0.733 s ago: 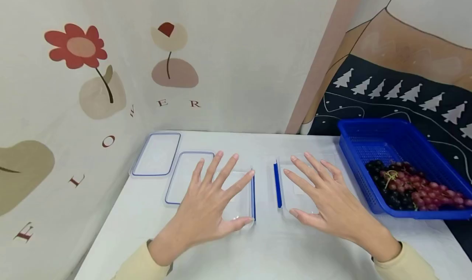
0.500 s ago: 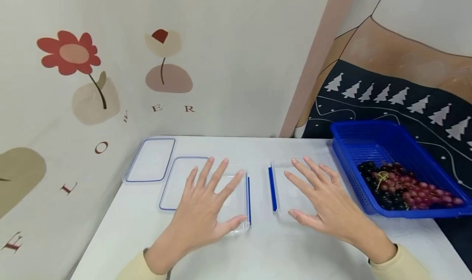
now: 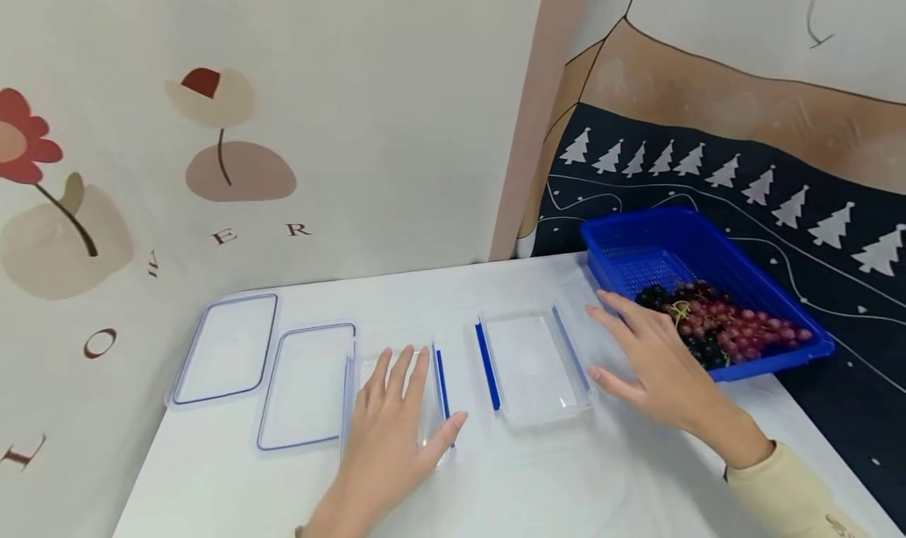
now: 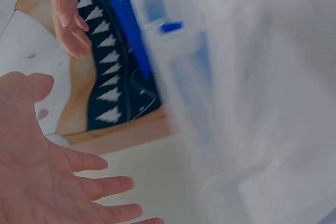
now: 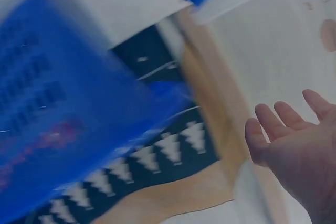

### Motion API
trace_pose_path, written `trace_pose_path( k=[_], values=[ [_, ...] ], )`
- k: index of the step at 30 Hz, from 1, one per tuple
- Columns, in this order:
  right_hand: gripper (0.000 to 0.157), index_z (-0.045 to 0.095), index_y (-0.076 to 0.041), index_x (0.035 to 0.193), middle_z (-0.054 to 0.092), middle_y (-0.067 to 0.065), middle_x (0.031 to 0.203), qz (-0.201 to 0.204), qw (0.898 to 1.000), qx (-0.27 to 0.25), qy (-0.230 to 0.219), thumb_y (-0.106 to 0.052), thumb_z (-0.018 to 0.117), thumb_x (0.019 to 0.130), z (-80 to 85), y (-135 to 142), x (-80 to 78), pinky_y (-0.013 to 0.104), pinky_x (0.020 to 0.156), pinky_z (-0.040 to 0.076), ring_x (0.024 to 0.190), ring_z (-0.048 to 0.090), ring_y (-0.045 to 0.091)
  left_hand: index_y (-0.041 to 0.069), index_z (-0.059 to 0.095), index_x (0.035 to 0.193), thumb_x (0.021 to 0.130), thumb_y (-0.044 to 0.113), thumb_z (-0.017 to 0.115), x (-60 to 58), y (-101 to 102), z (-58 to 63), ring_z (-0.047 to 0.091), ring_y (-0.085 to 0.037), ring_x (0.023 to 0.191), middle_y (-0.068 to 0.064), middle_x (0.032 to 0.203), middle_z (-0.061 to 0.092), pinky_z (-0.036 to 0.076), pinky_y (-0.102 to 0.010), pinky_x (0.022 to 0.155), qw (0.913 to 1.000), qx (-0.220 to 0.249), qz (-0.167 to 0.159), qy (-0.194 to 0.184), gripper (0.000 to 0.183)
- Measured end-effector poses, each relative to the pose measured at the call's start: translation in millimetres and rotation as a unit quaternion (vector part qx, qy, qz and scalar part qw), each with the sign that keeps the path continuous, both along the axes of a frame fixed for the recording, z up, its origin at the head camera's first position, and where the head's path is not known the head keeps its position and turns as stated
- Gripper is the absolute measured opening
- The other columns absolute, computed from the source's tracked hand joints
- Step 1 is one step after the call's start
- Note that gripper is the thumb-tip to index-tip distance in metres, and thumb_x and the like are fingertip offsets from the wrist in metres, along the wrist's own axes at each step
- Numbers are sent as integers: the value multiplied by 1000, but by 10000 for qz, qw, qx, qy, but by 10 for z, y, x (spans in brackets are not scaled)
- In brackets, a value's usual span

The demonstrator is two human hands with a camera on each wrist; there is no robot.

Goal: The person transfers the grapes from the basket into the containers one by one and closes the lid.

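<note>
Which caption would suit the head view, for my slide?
Left hand over a clear container, right hand near a blue basket of grapes.

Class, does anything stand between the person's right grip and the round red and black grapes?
The left side wall of the blue rectangular plastic basket appears to stand between the right grip and the grapes; its top is open.

Pale flower-printed wall (image 3: 396, 129), pink strip (image 3: 535, 113), dark panel (image 3: 821, 270) with white trees (image 3: 723, 173)

Gap between clear boxes (image 3: 488, 367); blue basket (image 3: 679, 239), blocking right
</note>
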State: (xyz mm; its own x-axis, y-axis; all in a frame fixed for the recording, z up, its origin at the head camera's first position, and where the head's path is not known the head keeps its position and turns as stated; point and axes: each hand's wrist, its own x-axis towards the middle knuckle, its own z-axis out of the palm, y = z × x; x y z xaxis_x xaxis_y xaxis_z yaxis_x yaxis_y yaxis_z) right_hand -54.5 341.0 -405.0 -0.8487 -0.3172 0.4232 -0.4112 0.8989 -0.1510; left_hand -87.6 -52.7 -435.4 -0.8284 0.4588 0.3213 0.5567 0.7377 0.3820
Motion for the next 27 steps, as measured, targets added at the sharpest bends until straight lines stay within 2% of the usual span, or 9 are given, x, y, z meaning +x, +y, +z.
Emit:
trace_pose_path(
  k=[6,11,15,17,22,27],
  values=[
    [81,49,-13,163,39,16,171,-448,9982,-336,-223,-33,86,94,-133,418,-14,78,109,33,150,40,46,-1,40,166,103,63,65,35,157,-272,21,-51,160,-26,169,38,32,-74,117,9993,177,42,-318,93],
    [80,48,-12,164,38,20,170,-753,9941,-702,-344,-26,83,94,-210,813,7,81,114,24,150,36,53,-6,41,163,105,62,62,5,345,-409,17,-51,161,-28,170,35,30,-73,118,9987,441,-76,-248,91],
    [76,45,-12,166,37,24,169,-1068,9888,-896,-525,-26,79,99,-251,1082,34,86,116,10,151,33,57,-8,43,161,107,64,57,-36,464,-479,17,-50,162,-29,169,36,30,-72,119,9989,389,-153,-193,91],
    [74,43,-11,167,37,26,168,-1219,9864,-902,-628,-27,76,102,-257,1193,41,87,115,7,151,32,58,-8,44,160,108,66,54,-57,504,-503,19,-49,162,-29,169,37,31,-71,119,9993,305,-180,-141,91],
    [73,34,-9,170,33,31,168,-1647,9764,-883,-1080,-31,68,109,-226,1429,45,89,111,10,152,27,60,-10,44,159,108,66,54,-81,560,-544,22,-47,162,-31,166,40,29,-69,121,9996,203,-196,10,92],
    [81,23,-5,172,25,40,166,-2148,9576,-598,-1821,-42,61,112,-176,1643,22,94,103,8,148,19,70,-10,45,159,107,67,54,-105,620,-566,24,-48,161,-30,164,44,31,-69,119,9998,9,-181,15,93]
  ],
)
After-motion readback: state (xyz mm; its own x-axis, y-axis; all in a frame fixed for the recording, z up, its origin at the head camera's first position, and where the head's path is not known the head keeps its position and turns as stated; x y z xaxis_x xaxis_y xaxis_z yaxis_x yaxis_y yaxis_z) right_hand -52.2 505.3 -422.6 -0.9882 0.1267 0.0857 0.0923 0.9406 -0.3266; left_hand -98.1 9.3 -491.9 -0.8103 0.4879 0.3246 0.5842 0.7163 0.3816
